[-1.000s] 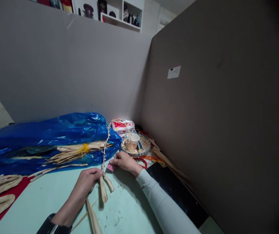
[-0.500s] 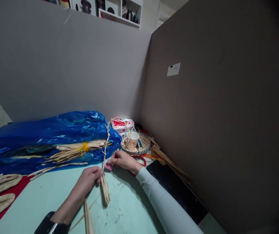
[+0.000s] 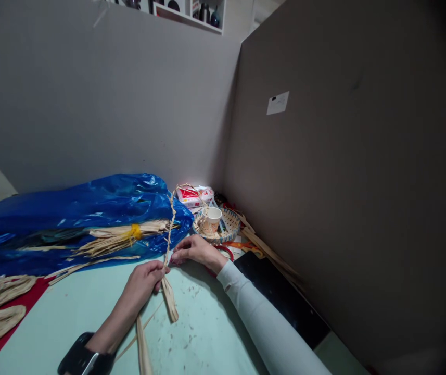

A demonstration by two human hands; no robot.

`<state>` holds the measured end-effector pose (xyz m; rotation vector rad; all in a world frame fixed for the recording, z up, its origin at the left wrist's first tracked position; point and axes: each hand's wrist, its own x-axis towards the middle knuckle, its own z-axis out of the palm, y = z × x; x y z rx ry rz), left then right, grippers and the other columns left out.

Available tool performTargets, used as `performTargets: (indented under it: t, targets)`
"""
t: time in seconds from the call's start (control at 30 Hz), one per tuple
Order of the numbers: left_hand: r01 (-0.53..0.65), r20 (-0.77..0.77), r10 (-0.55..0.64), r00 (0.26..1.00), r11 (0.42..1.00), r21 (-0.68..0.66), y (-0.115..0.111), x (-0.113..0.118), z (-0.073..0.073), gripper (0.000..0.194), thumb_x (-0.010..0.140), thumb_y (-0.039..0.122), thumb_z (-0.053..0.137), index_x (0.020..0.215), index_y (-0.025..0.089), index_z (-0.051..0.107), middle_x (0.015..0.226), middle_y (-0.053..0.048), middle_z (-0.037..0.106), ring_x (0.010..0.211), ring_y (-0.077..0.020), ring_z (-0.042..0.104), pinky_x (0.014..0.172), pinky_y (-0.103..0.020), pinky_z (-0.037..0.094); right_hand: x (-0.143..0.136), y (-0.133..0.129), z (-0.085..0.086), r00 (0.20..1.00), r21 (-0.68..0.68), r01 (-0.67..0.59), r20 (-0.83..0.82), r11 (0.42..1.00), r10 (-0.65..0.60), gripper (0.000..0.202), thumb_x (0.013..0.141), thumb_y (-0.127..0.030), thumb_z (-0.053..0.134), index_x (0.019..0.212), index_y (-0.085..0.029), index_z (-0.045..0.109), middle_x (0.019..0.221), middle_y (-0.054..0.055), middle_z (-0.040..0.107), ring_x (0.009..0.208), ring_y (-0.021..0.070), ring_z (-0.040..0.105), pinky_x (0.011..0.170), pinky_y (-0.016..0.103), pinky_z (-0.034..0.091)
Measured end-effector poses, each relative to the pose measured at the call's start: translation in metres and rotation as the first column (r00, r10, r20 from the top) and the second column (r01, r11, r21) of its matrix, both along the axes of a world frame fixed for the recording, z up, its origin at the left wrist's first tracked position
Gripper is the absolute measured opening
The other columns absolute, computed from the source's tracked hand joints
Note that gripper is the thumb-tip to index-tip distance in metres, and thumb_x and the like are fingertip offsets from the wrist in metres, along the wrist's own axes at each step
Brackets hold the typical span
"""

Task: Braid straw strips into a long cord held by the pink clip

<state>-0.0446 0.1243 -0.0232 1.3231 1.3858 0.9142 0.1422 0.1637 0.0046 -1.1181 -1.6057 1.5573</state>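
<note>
My left hand (image 3: 141,284), a dark watch on its wrist, pinches a twisted cord of pale dried plant strips (image 3: 171,214). The cord rises from the fingers and curves over towards the basket, while its untwisted flat end (image 3: 170,302) hangs below them. Close beside the cord, my right hand (image 3: 198,252) has its fingers closed on a small pink piece (image 3: 176,260), mostly hidden by the fingertips. What that piece is, I cannot make out. Loose pale strips (image 3: 143,346) lie on the table under my left forearm.
A blue plastic bag (image 3: 70,205) with a yellow-tied bundle of strips (image 3: 129,234) lies along the grey partition. Behind my right hand are a woven basket (image 3: 233,225), a paper cup (image 3: 212,221) and red-handled scissors (image 3: 226,252). A black board (image 3: 277,297) lies to the right.
My right fingers have drawn in over the pink piece, which shows less now. My left hand keeps its pinch on the cord. The view has tipped down slightly.
</note>
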Motion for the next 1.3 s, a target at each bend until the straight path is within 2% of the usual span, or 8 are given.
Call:
performTargets:
  t: [0.23, 0.5, 0.73, 0.87, 1.03, 1.17, 1.3]
  targets:
    - [0.031, -0.06, -0.029, 0.998, 0.999, 0.036, -0.002, 0.001, 0.002, 0.023, 0.063, 0.039, 0.063, 0.069, 0.018, 0.071, 0.036, 0.006, 0.049, 0.041, -0.0156, 0.042, 0.051, -0.025, 0.026, -0.002, 0.0, -0.003, 0.999, 0.062, 0.052, -0.012, 0.997, -0.051, 0.045, 0.056, -0.051, 0.086, 0.071, -0.011, 0.073, 0.064, 0.002, 0.066, 0.06, 0.0127, 0.056, 0.062, 0.025, 0.043]
    - [0.056, -0.117, -0.047, 0.992, 0.996, 0.072, -0.005, 0.002, 0.002, 0.022, 0.069, 0.042, 0.06, 0.064, 0.021, 0.061, 0.038, 0.008, 0.046, 0.042, -0.0139, 0.039, 0.051, -0.025, 0.027, -0.008, 0.003, -0.012, 0.993, 0.16, 0.111, 0.011, 0.981, -0.115, 0.042, 0.066, -0.054, 0.079, 0.075, -0.012, 0.077, 0.072, 0.007, 0.074, 0.07, 0.0194, 0.066, 0.069, 0.028, 0.047]
    - [0.103, -0.161, -0.089, 0.983, 0.991, 0.084, -0.004, 0.005, 0.005, 0.031, 0.067, 0.048, 0.059, 0.07, 0.018, 0.065, 0.039, 0.009, 0.044, 0.042, -0.0139, 0.039, 0.05, -0.026, 0.025, -0.01, 0.003, -0.01, 0.986, 0.215, 0.14, 0.059, 0.966, -0.156, 0.036, 0.07, -0.049, 0.078, 0.076, -0.013, 0.078, 0.071, 0.006, 0.074, 0.07, 0.0193, 0.065, 0.065, 0.027, 0.046]
    - [0.136, -0.139, -0.126, 0.982, 0.989, 0.063, -0.002, 0.004, 0.005, 0.031, 0.065, 0.047, 0.059, 0.069, 0.017, 0.065, 0.042, 0.008, 0.046, 0.042, -0.0137, 0.04, 0.05, -0.026, 0.026, -0.009, 0.004, -0.01, 0.988, 0.217, 0.103, 0.093, 0.971, -0.125, 0.032, 0.071, -0.045, 0.078, 0.076, -0.013, 0.079, 0.071, 0.005, 0.074, 0.067, 0.0167, 0.063, 0.063, 0.025, 0.043]
    - [0.151, -0.09, -0.148, 0.985, 0.988, 0.029, -0.002, 0.004, 0.005, 0.03, 0.063, 0.046, 0.063, 0.066, 0.017, 0.066, 0.043, 0.008, 0.047, 0.042, -0.0126, 0.04, 0.05, -0.025, 0.025, -0.005, 0.006, -0.013, 0.985, 0.198, 0.052, 0.152, 0.979, -0.083, 0.037, 0.074, -0.048, 0.076, 0.084, -0.012, 0.078, 0.069, 0.003, 0.072, 0.061, 0.0132, 0.058, 0.057, 0.022, 0.039]
    - [0.116, -0.054, -0.117, 0.992, 0.993, -0.013, -0.003, 0.005, 0.005, 0.028, 0.061, 0.044, 0.063, 0.064, 0.017, 0.067, 0.038, 0.007, 0.047, 0.041, -0.0117, 0.036, 0.049, -0.024, 0.022, -0.004, 0.007, -0.013, 0.959, 0.219, 0.109, 0.235, 0.97, -0.161, 0.044, 0.07, -0.046, 0.082, 0.095, -0.011, 0.075, 0.068, 0.002, 0.069, 0.062, 0.0137, 0.06, 0.056, 0.021, 0.039]
    - [0.066, -0.027, -0.067, 0.997, 0.997, -0.041, -0.001, 0.007, 0.004, 0.025, 0.06, 0.043, 0.064, 0.062, 0.018, 0.066, 0.038, 0.006, 0.049, 0.04, -0.0115, 0.035, 0.048, -0.025, 0.019, -0.005, 0.003, -0.006, 0.926, 0.292, 0.123, 0.309, 0.949, -0.215, 0.032, 0.074, -0.044, 0.08, 0.083, -0.014, 0.075, 0.069, 0.002, 0.07, 0.067, 0.0145, 0.062, 0.06, 0.021, 0.039]
